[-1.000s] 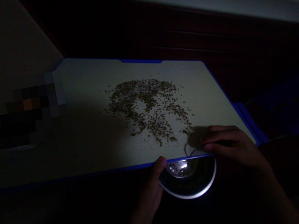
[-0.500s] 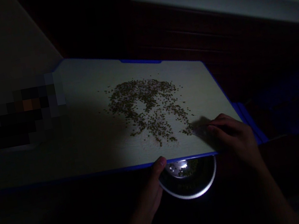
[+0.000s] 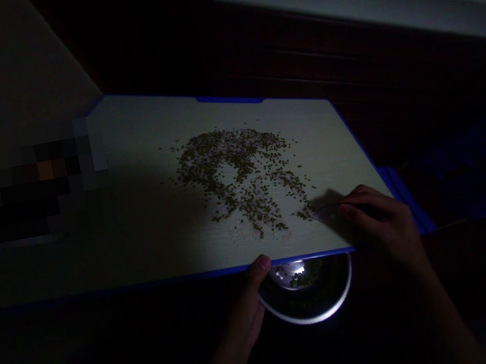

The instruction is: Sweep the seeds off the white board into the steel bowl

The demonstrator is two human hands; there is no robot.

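"Shifted from the board's near edge up to the grains (image 3: pixel 230 143), right hand (image 3: pixel 384 223) and thin tool (image 3: pixel 332 204) together?"

"Yes. Grains spread raggedly on the board (image 3: pixel 314 132), closest strand just beside the tool's tip, at nine o'clock from the right hand; tool's long axis roughly that way too."

"Grip?"

"Right fingers nearly closed, pinching the tool. Left hand (image 3: pixel 246 307) farther from that strand, at seven o'clock, thumb on the board's edge; how far open, impossible to tell. Bowl (image 3: pixel 315 320) at three from there."

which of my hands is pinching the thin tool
Your right hand, above the board near the scattered grains; the left hand is by the metal bowl.
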